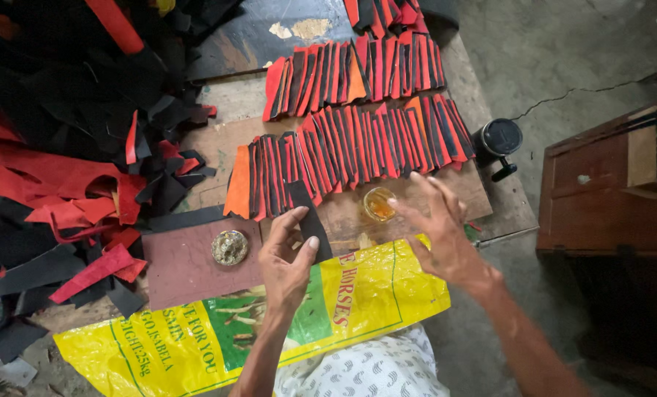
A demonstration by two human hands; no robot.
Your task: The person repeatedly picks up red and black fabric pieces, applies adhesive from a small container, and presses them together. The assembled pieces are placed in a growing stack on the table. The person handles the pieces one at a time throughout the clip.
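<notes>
One black strip (310, 220), lower end behind left hand (288, 257).

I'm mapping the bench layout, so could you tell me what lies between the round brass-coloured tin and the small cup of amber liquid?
In the head view, the left hand lies between the tin and the cup, holding a black strip.

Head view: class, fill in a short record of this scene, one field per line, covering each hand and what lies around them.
Left hand: left hand pinches a black strip upright
Right hand: right hand open, fingers spread beside a small cup of amber liquid
Work surface: wooden board
Laid out: rows of red and black strips
Lap: yellow printed sack
Nearby: round metal lid
</notes>
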